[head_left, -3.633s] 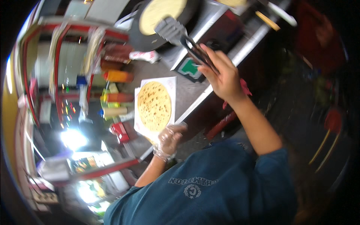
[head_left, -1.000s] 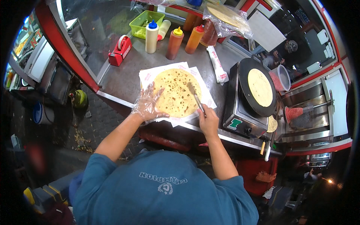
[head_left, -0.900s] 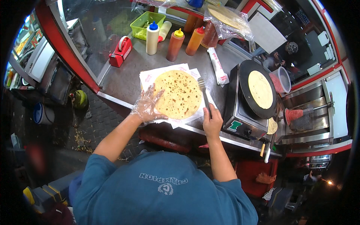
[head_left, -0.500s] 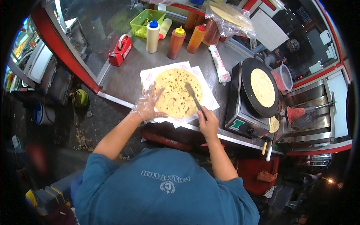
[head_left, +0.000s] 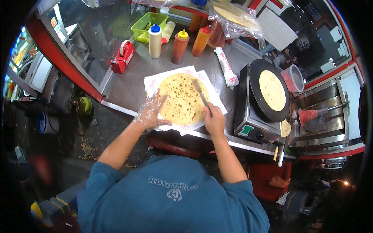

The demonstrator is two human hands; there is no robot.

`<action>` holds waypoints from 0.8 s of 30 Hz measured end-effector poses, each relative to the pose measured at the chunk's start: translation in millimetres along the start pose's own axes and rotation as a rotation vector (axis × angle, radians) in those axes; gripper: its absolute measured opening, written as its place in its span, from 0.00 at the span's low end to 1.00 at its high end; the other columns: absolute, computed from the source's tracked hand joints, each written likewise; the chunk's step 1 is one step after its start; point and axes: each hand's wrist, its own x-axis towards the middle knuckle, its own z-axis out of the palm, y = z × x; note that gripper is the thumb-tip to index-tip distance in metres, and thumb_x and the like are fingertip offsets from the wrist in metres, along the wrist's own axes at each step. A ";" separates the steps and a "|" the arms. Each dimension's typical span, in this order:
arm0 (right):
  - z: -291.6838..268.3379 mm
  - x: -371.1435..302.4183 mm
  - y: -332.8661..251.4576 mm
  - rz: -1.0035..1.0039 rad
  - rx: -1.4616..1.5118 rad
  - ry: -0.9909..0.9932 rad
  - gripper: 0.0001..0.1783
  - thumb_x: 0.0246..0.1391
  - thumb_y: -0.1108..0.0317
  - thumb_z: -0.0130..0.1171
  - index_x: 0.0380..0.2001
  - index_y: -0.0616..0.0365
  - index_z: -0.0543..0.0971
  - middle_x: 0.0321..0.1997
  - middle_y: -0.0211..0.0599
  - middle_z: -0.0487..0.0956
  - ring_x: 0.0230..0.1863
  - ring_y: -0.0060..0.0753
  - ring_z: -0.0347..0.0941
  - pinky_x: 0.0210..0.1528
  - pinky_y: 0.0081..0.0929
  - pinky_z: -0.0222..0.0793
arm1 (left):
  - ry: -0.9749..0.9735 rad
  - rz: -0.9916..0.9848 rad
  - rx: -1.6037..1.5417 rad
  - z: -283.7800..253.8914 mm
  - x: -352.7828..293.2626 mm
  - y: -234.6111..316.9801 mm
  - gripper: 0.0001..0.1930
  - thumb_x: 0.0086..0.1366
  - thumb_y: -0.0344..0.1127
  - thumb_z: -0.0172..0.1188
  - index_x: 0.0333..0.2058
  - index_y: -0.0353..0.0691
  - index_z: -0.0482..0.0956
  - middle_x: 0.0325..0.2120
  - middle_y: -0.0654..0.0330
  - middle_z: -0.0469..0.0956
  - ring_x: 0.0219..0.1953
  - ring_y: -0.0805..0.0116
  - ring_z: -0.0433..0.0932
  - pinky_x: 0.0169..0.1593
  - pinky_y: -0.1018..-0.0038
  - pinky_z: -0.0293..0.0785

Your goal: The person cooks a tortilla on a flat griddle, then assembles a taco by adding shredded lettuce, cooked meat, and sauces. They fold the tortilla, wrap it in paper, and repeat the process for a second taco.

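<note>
A round flatbread (head_left: 182, 103) with brown toasted spots lies on white printed paper sheets (head_left: 149, 82) on the counter. My left hand (head_left: 150, 112), in a clear plastic glove, rests over the left edge of the bread and paper with its fingers spread. My right hand (head_left: 214, 119) is bare and closed around a slim, dark utensil (head_left: 201, 94) with a wider, flat end. That end is over the upper right part of the flatbread; whether it is a brush or tongs is hard to make out.
On the right, another flatbread (head_left: 272, 90) lies on a round black griddle (head_left: 255, 73) over a steel stove (head_left: 254, 130). Several sauce bottles (head_left: 180, 47), a red tape dispenser (head_left: 123, 58), a green basket (head_left: 136, 31) and a wrapped roll (head_left: 226, 68) stand or lie behind the paper.
The utensil's flat end has shifted slightly up across the flatbread, and my right hand has moved a little with it. My left hand stays spread at the bread's left edge.
</note>
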 end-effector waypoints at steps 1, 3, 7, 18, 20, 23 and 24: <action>0.6 0.9 -3.0 0.024 0.007 0.034 0.18 0.62 0.62 0.65 0.52 0.59 0.82 0.30 0.43 0.79 0.28 0.47 0.77 0.33 0.40 0.74 | 0.017 0.005 0.011 6.4 -1.4 -3.9 0.69 0.43 0.74 0.73 0.78 0.52 0.48 0.77 0.37 0.38 0.78 0.38 0.45 0.78 0.47 0.44; -0.6 -0.8 -6.1 0.081 0.014 0.094 0.18 0.63 0.62 0.65 0.52 0.59 0.82 0.30 0.43 0.79 0.28 0.47 0.78 0.33 0.40 0.74 | 0.028 0.007 0.027 8.4 -1.1 -5.8 0.69 0.43 0.75 0.73 0.78 0.52 0.47 0.78 0.39 0.37 0.78 0.37 0.45 0.78 0.47 0.45; 1.4 3.7 -13.6 0.039 0.129 0.017 0.20 0.64 0.59 0.64 0.52 0.61 0.82 0.34 0.47 0.82 0.32 0.47 0.81 0.36 0.40 0.76 | 0.008 0.004 0.046 6.8 0.2 -3.2 0.69 0.43 0.76 0.72 0.78 0.50 0.48 0.77 0.38 0.39 0.78 0.38 0.45 0.79 0.49 0.43; 34.5 15.1 -39.8 0.084 -0.141 -0.173 0.17 0.62 0.62 0.66 0.50 0.60 0.84 0.34 0.47 0.82 0.33 0.50 0.81 0.37 0.40 0.76 | 0.026 0.003 0.007 4.3 2.8 -4.8 0.69 0.43 0.76 0.72 0.77 0.48 0.49 0.77 0.37 0.41 0.79 0.41 0.43 0.78 0.48 0.43; 33.9 9.4 -43.8 0.140 0.052 -0.071 0.18 0.63 0.61 0.66 0.49 0.61 0.84 0.34 0.47 0.82 0.34 0.51 0.81 0.38 0.41 0.76 | 0.016 0.005 0.004 11.1 -0.8 -7.4 0.69 0.43 0.76 0.72 0.77 0.47 0.50 0.77 0.37 0.41 0.79 0.41 0.43 0.78 0.49 0.43; 35.4 12.9 -44.1 0.146 0.023 -0.033 0.18 0.63 0.60 0.65 0.49 0.62 0.84 0.34 0.48 0.82 0.35 0.51 0.81 0.40 0.42 0.76 | -0.009 0.007 0.024 3.8 3.5 -5.8 0.70 0.44 0.76 0.72 0.77 0.45 0.49 0.77 0.37 0.40 0.79 0.39 0.43 0.78 0.49 0.42; 33.4 10.8 -42.4 0.144 -0.045 -0.050 0.18 0.63 0.60 0.65 0.50 0.62 0.84 0.35 0.48 0.82 0.35 0.51 0.81 0.40 0.42 0.76 | -0.005 0.010 0.022 4.0 3.7 -5.2 0.70 0.44 0.76 0.72 0.77 0.45 0.49 0.77 0.37 0.40 0.78 0.38 0.43 0.78 0.49 0.42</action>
